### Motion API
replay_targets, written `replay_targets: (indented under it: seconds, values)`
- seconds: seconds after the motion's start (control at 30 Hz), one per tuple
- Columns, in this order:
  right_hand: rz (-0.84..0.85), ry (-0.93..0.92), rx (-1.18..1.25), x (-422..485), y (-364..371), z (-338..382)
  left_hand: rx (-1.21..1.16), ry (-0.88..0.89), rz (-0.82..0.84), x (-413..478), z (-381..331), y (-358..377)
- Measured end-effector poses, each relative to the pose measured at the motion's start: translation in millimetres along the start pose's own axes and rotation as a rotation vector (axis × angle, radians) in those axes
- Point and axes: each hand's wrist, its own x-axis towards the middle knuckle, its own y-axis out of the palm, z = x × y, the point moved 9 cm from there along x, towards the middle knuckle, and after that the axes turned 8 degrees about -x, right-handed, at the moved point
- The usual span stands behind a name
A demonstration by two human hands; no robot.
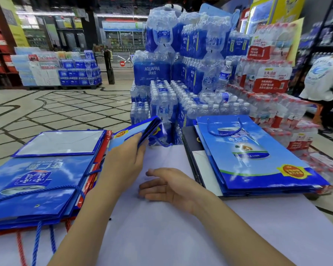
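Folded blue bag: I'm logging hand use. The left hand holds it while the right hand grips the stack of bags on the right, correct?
No. In the head view the left hand holds the folded blue bag, but the right hand is open over the table, apart from the right stack.

Left hand (123, 160) grips folded blue bag (140, 129); right hand (171, 186) hovers open.
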Motion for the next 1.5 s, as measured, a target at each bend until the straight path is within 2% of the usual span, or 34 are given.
replay_targets:
  seconds: [0.17, 0.43, 0.5, 0.63, 0.7, 0.8, 0.9, 1.0, 1.17, 1.27, 1.33, 1.4, 1.5]
  values:
    - [0.053, -0.004, -0.008, 1.3, 8.5, -1.9, -0.02, 0.019, -0.111, -0.6, -3.1, -11.1]
    - [0.073, -0.024, -0.039, 7.2, 14.1, -2.3, -0.005, 0.077, -0.141, -4.7, -6.8, 15.0]
    - [0.055, -0.003, 0.02, 7.6, 10.2, -4.7, -0.114, -0.014, -0.233, -2.5, 4.2, 8.3]
    - [-0.006, -0.003, 0.103, 8.3, -0.2, -4.9, -0.492, -0.194, -0.511, -9.9, 18.9, -17.4]
    - [-0.024, -0.003, 0.115, 8.0, -0.3, -3.5, -0.698, -0.347, -0.632, -15.0, 34.6, -21.0]
    - [-0.084, -0.043, 0.063, 12.6, -7.7, -2.3, -0.905, -0.542, -0.692, -20.6, 53.4, -12.4]
    - [-0.242, -0.093, 0.059, 18.6, -30.0, 0.4, -0.901, -0.549, -0.621, -17.7, 51.4, -13.1]
    - [-0.422, -0.157, -0.012, 10.8, -55.7, 13.9, -0.819, -0.579, -0.426, -11.9, 52.6, -9.2]
    - [-0.676, -0.233, -0.274, -1.2, -83.4, 30.0, -0.352, -0.797, -0.048, -18.4, 78.3, -4.1]
    - [-0.722, -0.238, -0.513, -5.6, -81.7, 34.7, 0.1, -0.846, 0.127, -28.2, 95.9, -8.0]
    - [-0.742, -0.206, -0.621, -6.3, -79.9, 33.0, 0.294, -0.854, 0.226, -35.9, 104.7, -5.3]
    - [-0.733, -0.186, -0.68, -5.9, -77.4, 32.1, 0.37, -0.846, 0.273, -38.3, 107.5, -1.0]
    - [-0.698, -0.135, -0.876, -5.7, -70.8, 33.6, 0.393, -0.818, 0.234, -32.6, 101.3, -2.7]
